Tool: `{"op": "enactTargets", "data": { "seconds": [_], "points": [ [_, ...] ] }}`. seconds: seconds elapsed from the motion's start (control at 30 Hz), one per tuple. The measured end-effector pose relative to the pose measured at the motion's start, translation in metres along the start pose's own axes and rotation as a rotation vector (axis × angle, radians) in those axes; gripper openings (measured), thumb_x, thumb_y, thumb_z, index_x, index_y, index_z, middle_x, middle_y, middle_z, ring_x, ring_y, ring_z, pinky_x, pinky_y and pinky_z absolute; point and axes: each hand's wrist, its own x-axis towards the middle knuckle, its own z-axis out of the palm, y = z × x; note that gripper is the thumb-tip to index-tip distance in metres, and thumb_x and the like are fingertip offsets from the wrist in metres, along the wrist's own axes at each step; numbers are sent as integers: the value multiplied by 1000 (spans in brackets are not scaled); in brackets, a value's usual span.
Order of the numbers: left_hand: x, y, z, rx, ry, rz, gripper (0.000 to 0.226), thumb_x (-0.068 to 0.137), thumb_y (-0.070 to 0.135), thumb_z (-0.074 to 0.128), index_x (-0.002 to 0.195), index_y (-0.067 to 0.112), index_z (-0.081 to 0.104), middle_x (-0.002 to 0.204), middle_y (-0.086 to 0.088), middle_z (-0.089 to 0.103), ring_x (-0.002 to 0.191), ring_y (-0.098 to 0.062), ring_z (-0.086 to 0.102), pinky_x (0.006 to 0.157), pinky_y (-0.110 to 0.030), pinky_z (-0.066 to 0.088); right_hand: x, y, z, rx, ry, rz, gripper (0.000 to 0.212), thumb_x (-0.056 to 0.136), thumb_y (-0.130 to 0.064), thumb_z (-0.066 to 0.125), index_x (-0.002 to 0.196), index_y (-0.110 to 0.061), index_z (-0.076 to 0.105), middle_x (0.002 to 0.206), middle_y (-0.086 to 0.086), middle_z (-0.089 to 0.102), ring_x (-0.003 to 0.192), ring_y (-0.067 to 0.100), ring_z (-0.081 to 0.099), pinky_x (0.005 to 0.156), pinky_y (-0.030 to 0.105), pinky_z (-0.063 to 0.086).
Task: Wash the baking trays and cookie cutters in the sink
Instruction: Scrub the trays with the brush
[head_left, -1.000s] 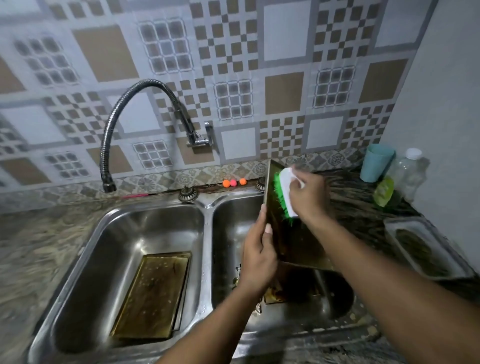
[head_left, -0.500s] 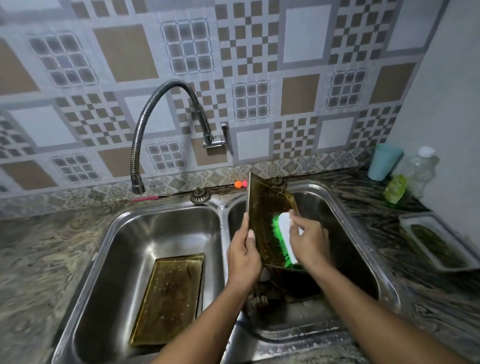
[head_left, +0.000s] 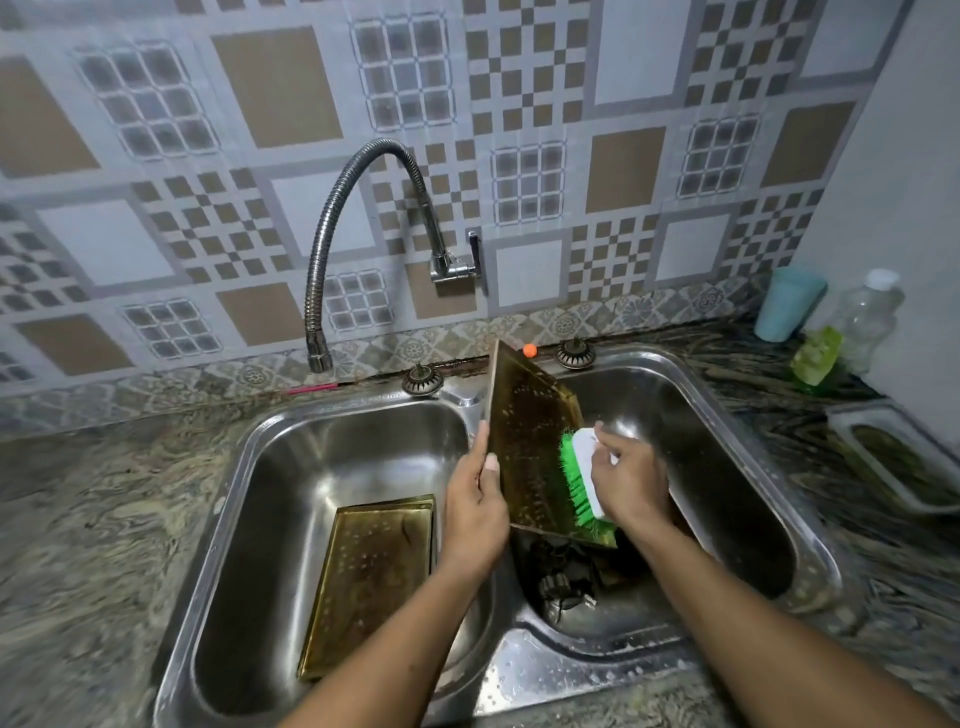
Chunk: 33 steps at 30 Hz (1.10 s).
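The left hand (head_left: 475, 512) grips the long edge of a tray (head_left: 527, 441), held tilted on end over the right basin of the sink (head_left: 545, 670). The right hand (head_left: 631, 475) is curled round a brush (head_left: 579, 470), bristles against the tray's lower face. The tray looks like thin, stiff, light metal, probably wet and greasy, so its rim gives the surest hold. A second tray (head_left: 369, 577) lies in the left basin.
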Motion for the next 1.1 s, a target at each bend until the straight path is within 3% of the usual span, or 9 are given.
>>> {"op": "enactTargets", "data": {
  "seconds": [0.17, 0.3, 0.47, 0.57, 0.77, 0.87, 0.97, 1.03, 1.1],
  "points": [
    [9, -16, -8, -21, 46, -73, 45, 105, 22, 45, 148, 35, 46, 119, 33, 61, 105, 10, 61, 92, -19, 47, -44, -36, 26, 5, -82, -348, 35, 94, -39, 51, 126, -46, 61, 110, -2, 74, 104, 19, 66, 84, 33, 55],
    [4, -16, -13, -1, 21, -61, 44, 106, 24, 46, 146, 43, 45, 117, 29, 59, 98, 17, 57, 86, -11, 42, -13, -8, 10, -42, -29, -30, 34, 95, -33, 52, 126, -39, 65, 124, 6, 69, 115, 30, 62, 97, 36, 50],
    [14, -27, -16, -53, 50, -116, 42, 103, 34, 47, 143, 48, 49, 96, 25, 67, 85, 4, 61, 87, -25, 48, -40, -25, 20, -9, -99, -262, 36, 92, -29, 56, 126, -40, 65, 118, 0, 72, 107, 23, 66, 87, 35, 55],
    [10, -20, -23, -123, 59, -152, 43, 108, 20, 45, 148, 34, 47, 135, 16, 59, 100, 23, 55, 94, -8, 40, -7, -5, -7, 249, 25, 25, 31, 92, -18, 63, 121, -26, 71, 119, 0, 72, 97, 18, 68, 85, 26, 53],
    [16, -33, -16, -237, 47, -305, 36, 105, 29, 50, 134, 48, 60, 148, 10, 54, 135, -21, 53, 115, -49, 42, 41, 21, -69, 425, 147, 245, 34, 94, -11, 57, 120, -32, 59, 108, 4, 66, 53, 21, 54, 44, 23, 41],
    [18, -48, 3, -317, 12, -424, 34, 101, 34, 54, 123, 58, 64, 139, 2, 64, 122, -28, 64, 108, -54, 48, 33, 31, -75, 393, -65, 366, 21, 94, -34, 64, 108, -19, 65, 85, 9, 67, 52, 19, 50, 50, 27, 40],
    [16, -47, 34, -397, -56, -484, 33, 101, 31, 56, 118, 56, 67, 133, -1, 67, 117, -29, 67, 104, -55, 51, 25, 39, -71, 372, -294, 436, 55, 83, -64, 63, 101, -13, 74, 77, 4, 69, 67, 20, 62, 70, 32, 52],
    [8, -43, 52, -360, -96, -475, 35, 101, 30, 54, 125, 52, 65, 139, 0, 62, 123, -24, 63, 107, -51, 49, 23, 41, -75, 372, -264, 372, 46, 90, -54, 62, 109, -14, 74, 91, 2, 74, 86, 20, 69, 86, 38, 56],
    [1, -33, 65, -234, -150, -432, 39, 106, 26, 47, 138, 48, 54, 145, 7, 56, 129, -18, 57, 112, -46, 46, 26, 35, -87, 325, -189, 286, 27, 97, -43, 58, 100, -22, 74, 87, 0, 72, 80, 13, 66, 73, 29, 53]
  ]
}}
